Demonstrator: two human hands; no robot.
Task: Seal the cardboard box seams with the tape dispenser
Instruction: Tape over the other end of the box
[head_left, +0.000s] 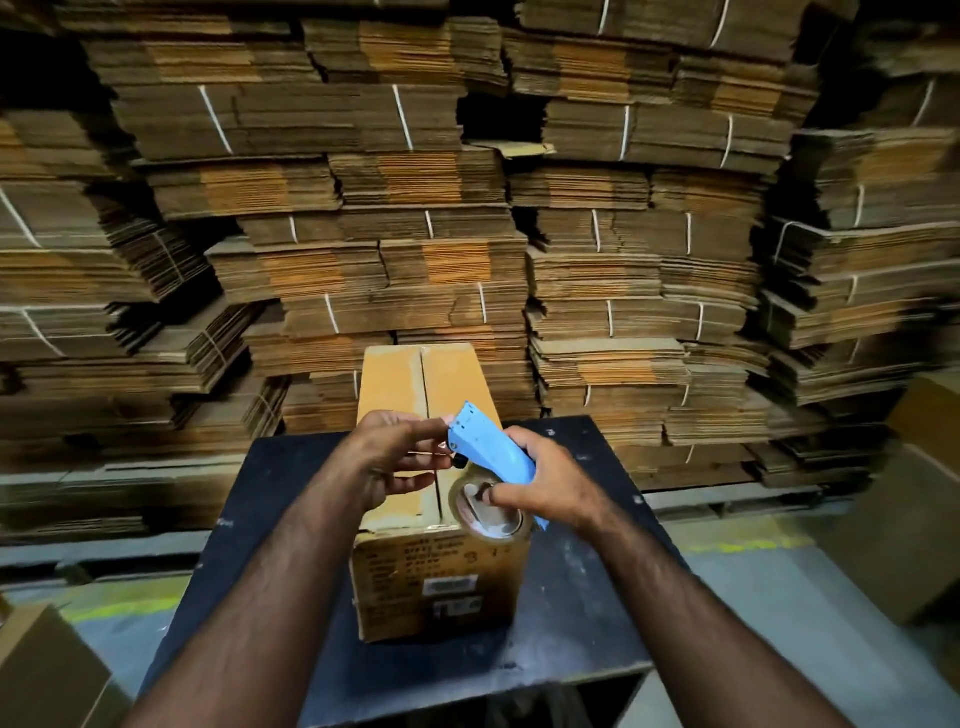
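Note:
A closed cardboard box (400, 384) stands on a black table (291, 483), its top flaps meeting in a seam that runs away from me. Above the box's near end I hold a blue tape dispenser (493, 447) with a brown tape roll (493, 514) on it. My right hand (540, 483) grips the dispenser's body, fingers curled over the roll's hub. My left hand (400, 452) is at the dispenser's front end, fingertips pinching near the cutter; whether tape is between them is too small to tell.
Tall stacks of flattened, strapped cardboard (467, 234) fill the whole wall behind the table. More cartons sit at the lower left (47, 670) and at the right (914, 467). Grey floor with a yellow line (743, 545) surrounds the table.

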